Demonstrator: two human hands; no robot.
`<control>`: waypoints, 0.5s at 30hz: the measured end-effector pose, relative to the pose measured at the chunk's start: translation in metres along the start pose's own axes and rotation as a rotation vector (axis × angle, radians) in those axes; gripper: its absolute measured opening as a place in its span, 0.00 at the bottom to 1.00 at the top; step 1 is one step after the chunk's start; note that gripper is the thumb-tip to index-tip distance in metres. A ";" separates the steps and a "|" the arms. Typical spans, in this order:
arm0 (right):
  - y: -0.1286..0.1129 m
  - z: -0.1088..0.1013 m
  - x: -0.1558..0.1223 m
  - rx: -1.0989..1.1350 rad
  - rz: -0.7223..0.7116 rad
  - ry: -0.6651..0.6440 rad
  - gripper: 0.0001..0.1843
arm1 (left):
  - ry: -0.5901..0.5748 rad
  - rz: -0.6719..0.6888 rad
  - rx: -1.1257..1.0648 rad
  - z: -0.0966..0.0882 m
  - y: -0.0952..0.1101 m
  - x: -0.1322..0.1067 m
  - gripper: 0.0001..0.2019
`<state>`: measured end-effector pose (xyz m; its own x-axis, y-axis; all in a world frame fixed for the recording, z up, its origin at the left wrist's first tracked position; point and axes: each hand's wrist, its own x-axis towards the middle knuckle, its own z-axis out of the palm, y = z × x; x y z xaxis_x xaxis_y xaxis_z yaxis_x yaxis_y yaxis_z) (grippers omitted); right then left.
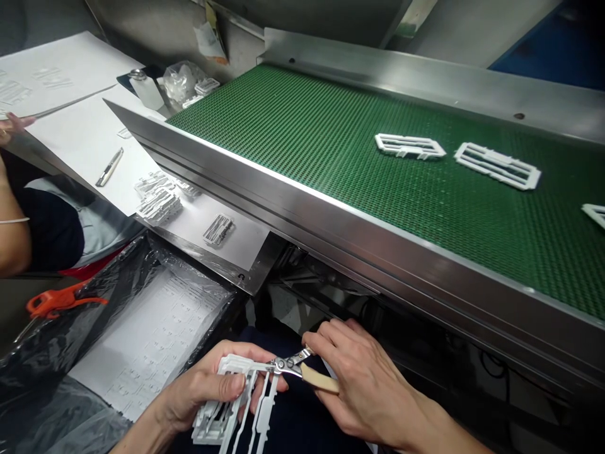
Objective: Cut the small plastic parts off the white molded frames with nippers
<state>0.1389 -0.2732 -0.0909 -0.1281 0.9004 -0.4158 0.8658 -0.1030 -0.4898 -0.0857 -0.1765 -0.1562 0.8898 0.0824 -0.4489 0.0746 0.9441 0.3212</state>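
Near the bottom middle, my left hand [208,384] is closed round several white plastic frames [263,410], its thumb pressing on top of them. The frames have long slots and thin bars. My right hand [363,378] grips a pair of nippers [319,379] with pale yellow handle covers. The metal jaws of the nippers reach the upper bar of the front frame, close to my left fingertips. Whether the blades are fully closed on the bar, I cannot tell.
A green conveyor belt [302,145] with metal sides carries loose white frames [498,167]. On the side table lie stacked frames [158,198] and a utility knife [109,167]. Orange-handled scissors [54,302] rest by a plastic-lined box [155,334]. Another person's arm [14,221] is at left.
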 end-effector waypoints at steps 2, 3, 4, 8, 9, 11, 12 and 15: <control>0.001 0.000 -0.001 -0.002 0.003 -0.004 0.16 | -0.002 0.001 -0.009 0.001 0.001 -0.001 0.21; 0.002 0.000 -0.002 -0.001 0.004 -0.006 0.16 | -0.003 -0.002 -0.009 0.002 0.002 -0.001 0.21; 0.002 0.000 -0.002 0.000 0.007 -0.008 0.15 | -0.003 -0.008 -0.006 0.002 0.002 -0.001 0.21; 0.002 0.002 -0.003 0.002 0.006 -0.005 0.12 | -0.018 -0.011 0.007 0.001 0.002 -0.001 0.22; 0.002 0.002 -0.002 0.003 0.003 -0.005 0.11 | -0.028 -0.001 0.010 0.000 0.002 0.000 0.21; 0.003 0.001 -0.001 -0.003 -0.002 -0.007 0.10 | -0.041 0.013 0.016 0.000 0.002 0.000 0.21; 0.003 0.001 -0.001 -0.013 -0.006 -0.010 0.09 | -0.041 0.013 0.020 -0.001 0.002 0.001 0.22; 0.003 0.000 0.002 -0.078 -0.027 -0.005 0.03 | -0.030 0.002 0.036 -0.001 0.001 0.001 0.24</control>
<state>0.1417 -0.2718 -0.0930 -0.1542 0.9000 -0.4076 0.8971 -0.0453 -0.4394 -0.0854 -0.1748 -0.1573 0.9028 0.0742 -0.4236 0.0884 0.9319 0.3518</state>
